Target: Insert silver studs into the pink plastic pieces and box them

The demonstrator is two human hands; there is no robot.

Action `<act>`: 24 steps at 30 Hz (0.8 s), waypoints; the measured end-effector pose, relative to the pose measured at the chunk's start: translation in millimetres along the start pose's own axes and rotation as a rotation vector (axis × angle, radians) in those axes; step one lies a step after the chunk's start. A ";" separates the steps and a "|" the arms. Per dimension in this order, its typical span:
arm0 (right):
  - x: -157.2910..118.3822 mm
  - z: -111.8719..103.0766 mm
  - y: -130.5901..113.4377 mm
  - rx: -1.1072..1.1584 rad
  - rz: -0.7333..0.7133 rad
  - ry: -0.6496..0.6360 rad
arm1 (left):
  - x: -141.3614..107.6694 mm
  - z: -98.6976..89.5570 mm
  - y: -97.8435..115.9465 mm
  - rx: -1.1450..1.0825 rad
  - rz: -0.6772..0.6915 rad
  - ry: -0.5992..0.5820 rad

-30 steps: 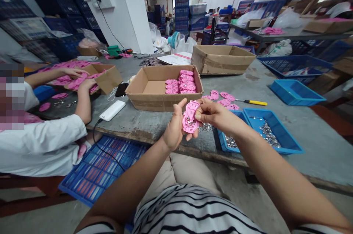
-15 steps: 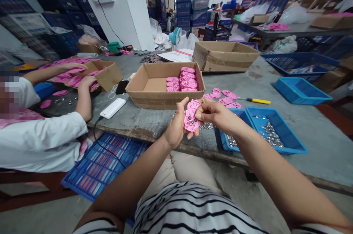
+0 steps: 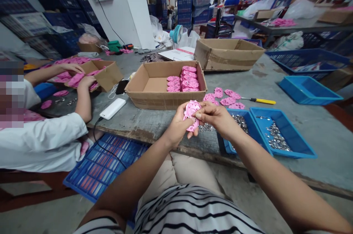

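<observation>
Left hand (image 3: 178, 125) and right hand (image 3: 216, 115) together clasp 1 pink moulded piece (image 3: 192, 107); bracing it firmly should steady fingerwork.

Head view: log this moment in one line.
left hand: holds pink piece | right hand: touching piece's right edge | beyond: open cardboard box | right: blue tray

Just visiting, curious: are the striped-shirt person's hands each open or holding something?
Left hand: closed, holding the pink piece.
Right hand: pinched closed at that piece; what it pinches can't be told.
</observation>
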State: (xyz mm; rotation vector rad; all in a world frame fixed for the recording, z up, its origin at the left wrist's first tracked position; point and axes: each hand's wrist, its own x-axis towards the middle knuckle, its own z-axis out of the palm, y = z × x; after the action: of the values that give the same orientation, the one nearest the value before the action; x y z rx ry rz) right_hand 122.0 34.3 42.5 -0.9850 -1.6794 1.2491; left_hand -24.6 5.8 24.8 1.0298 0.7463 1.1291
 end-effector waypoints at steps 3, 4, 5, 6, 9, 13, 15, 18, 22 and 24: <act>1.8 -1.7 2.5 0.024 -0.011 0.041 | 4.6 -2.5 -0.4 0.020 0.002 0.016; 2.5 -3.7 2.7 0.041 -0.008 0.067 | 6.3 -3.7 0.2 0.030 0.001 0.016; 3.2 -6.8 2.6 0.057 -0.005 0.097 | 8.0 -5.2 1.5 0.044 -0.001 0.017; 3.7 -11.2 2.4 0.068 -0.001 0.125 | 10.0 -7.3 3.7 0.065 -0.003 0.018; 2.9 -31.9 1.3 0.052 0.017 0.194 | 20.5 -18.7 19.0 0.168 0.007 0.031; -1.8 -66.8 0.7 -0.050 0.072 0.311 | 57.9 -47.8 60.1 0.349 0.090 0.067; -2.5 -82.3 0.8 -0.105 0.125 0.369 | 90.3 -67.9 82.2 0.460 0.127 0.109; 0.7 -104.1 2.4 -0.195 0.192 0.393 | 148.4 -100.9 103.4 0.615 0.048 0.171; 6.2 -140.4 16.6 -0.359 0.257 0.332 | 219.4 -139.8 102.4 0.864 -0.186 0.189; 6.8 -160.3 31.5 -0.429 0.244 0.348 | 246.7 -154.2 93.8 0.943 -0.247 0.204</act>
State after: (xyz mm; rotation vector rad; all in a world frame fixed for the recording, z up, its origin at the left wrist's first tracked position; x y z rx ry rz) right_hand 270.8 102.1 43.0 -1.6052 -1.6092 0.8086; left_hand -125.1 292.4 59.9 1.5435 1.6033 0.6460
